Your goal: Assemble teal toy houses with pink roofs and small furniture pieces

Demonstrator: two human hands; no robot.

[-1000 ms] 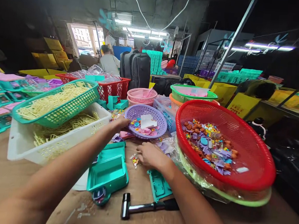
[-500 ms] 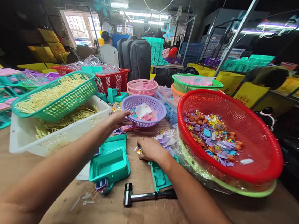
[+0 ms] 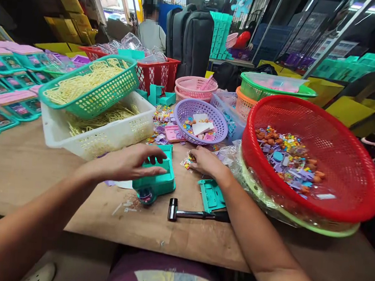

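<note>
Item: teal tray (image 3: 157,179), table centre, near front edge. Your L hand (image 3: 131,164) lies open over it, fingers spread, no grip. R hand (image 3: 207,161) on small parts packet (image 3: 189,161), fingers curled; grip can't tell. Risk: hammer (image 3: 195,214) just beside; an elbow nudge could knock it off.

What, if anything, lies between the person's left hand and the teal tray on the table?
Nothing visible. The left hand already rests on the teal tray, fingers spread over its top, with no object in between.
</note>
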